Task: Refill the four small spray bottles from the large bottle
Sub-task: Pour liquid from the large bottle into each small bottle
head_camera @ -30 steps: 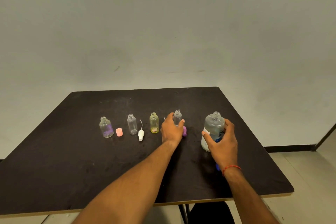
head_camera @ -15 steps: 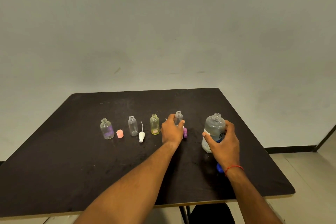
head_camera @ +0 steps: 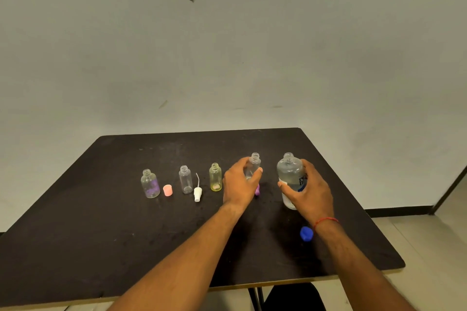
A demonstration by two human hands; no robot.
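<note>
On the right of the table point(head_camera: 101, 235), the uncapped large bottle point(head_camera: 290, 174) is held upright by the right grip point(head_camera: 309, 192), and the rightmost small bottle point(head_camera: 253, 165) by the left grip point(head_camera: 240, 184). Liquid could be spilled past that narrow neck if pouring is rushed.

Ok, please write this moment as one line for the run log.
left hand: grips rightmost small bottle | right hand: grips large bottle | large bottle: upright, no cap | pouring: not yet
</note>
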